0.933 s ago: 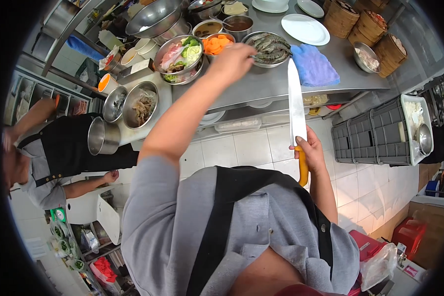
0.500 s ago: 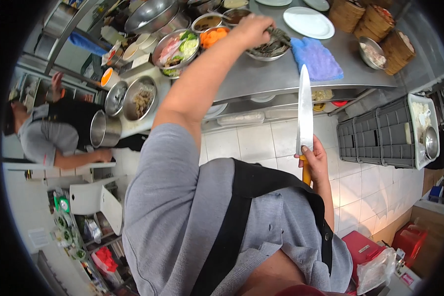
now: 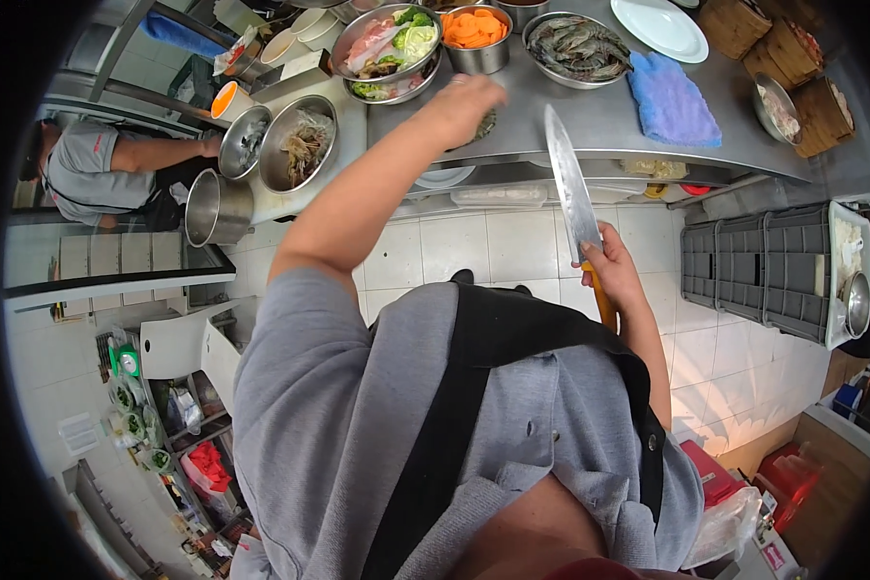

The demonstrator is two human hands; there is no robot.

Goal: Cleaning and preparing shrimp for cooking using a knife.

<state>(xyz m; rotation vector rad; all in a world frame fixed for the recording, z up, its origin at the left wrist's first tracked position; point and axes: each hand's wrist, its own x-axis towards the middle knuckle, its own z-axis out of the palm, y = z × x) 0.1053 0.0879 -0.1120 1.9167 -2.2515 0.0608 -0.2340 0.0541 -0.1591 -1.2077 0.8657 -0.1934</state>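
Note:
My left hand (image 3: pixel 466 108) is closed over a raw shrimp (image 3: pixel 486 126) above the near edge of the steel counter, its fingers partly hiding it. Beyond it to the right is a metal bowl of raw grey shrimps (image 3: pixel 578 48). In my right hand (image 3: pixel 612 263) is a large kitchen knife (image 3: pixel 572 188), gripped by its yellow handle. The blade points up and away, its tip close to the counter edge. A blue-purple cloth (image 3: pixel 675 101) lies right of the shrimp bowl.
Sliced carrots (image 3: pixel 476 29) and a bowl of mixed vegetables (image 3: pixel 411 43) stand at the back left. Peeled-off shrimp parts fill a steel bowl (image 3: pixel 309 155) on a cutting board. A co-worker (image 3: pixel 106 164) stands far left. Grey crates (image 3: pixel 754 266) sit at right.
My left hand has come out of the shrimp bowl, moving left and nearer, with a shrimp under its fingers. The knife has tilted to the left. The whole view has shifted.

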